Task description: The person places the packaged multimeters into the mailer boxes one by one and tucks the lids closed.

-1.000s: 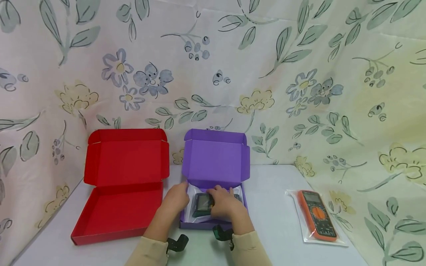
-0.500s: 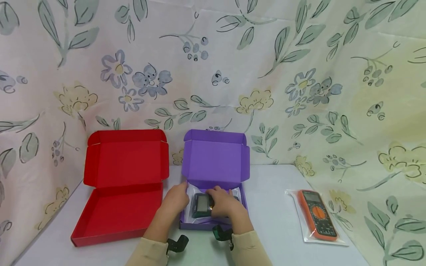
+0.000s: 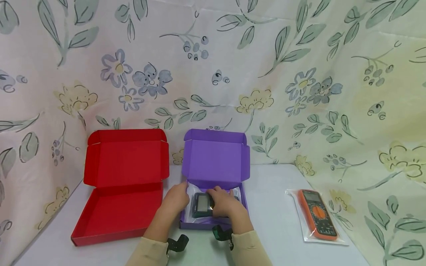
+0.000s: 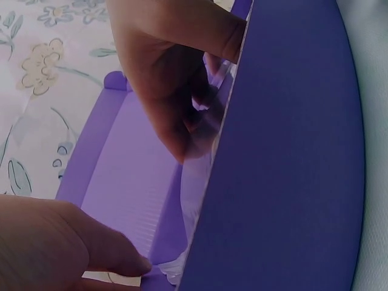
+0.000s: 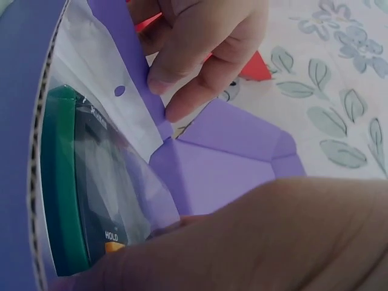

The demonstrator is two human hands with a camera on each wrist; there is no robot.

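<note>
A green-and-black multimeter (image 3: pixel 202 204), in a clear plastic bag (image 5: pixel 91 45), lies inside the purple box (image 3: pixel 196 225). My right hand (image 3: pixel 227 205) reaches in from the right and grips the meter's middle through the bag, covering its dial. Its screen end points left, and the word HOLD shows beside an orange button in the right wrist view. At the box's back left corner, my left hand (image 3: pixel 175 199) pinches the side wall, thumb and finger close to the lid's hinge. The left wrist view shows that left thumb (image 4: pixel 115 248) at the corner.
The purple lid (image 3: pixel 216 159) stands up behind its box. To the left, a red box (image 3: pixel 116 236) has its lid raised too. An orange multimeter (image 3: pixel 317 214) in a clear bag lies far right on the white table (image 3: pixel 273 207). Floral cloth (image 3: pixel 199 74) hangs behind.
The meter's screen end tilts slightly under my right hand and its screen looks lighter. Both hands otherwise keep their places, and the boxes stay where they were.
</note>
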